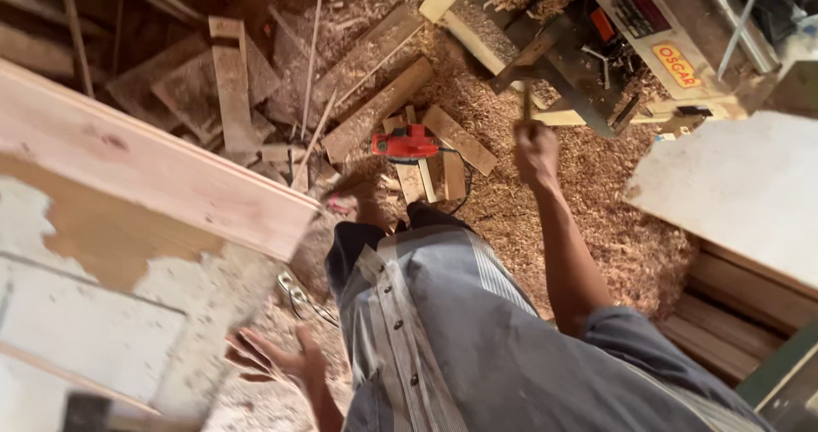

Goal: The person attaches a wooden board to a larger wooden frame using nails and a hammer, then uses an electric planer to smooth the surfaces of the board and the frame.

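the left hand (277, 357) is blurred low in the view, fingers spread and holding nothing, just beside the edge of a patchy, worn board (102, 313). above that board lies a pale wooden plank (153, 164). the right hand (535, 152) is raised out front, fist pressed tight around the handle of a hammer (524, 87), its head blurred. beyond the feet, a red electric planer (405, 145) sits on offcuts amid sawdust (613, 244). farthest off stands a woodworking machine (613, 40).
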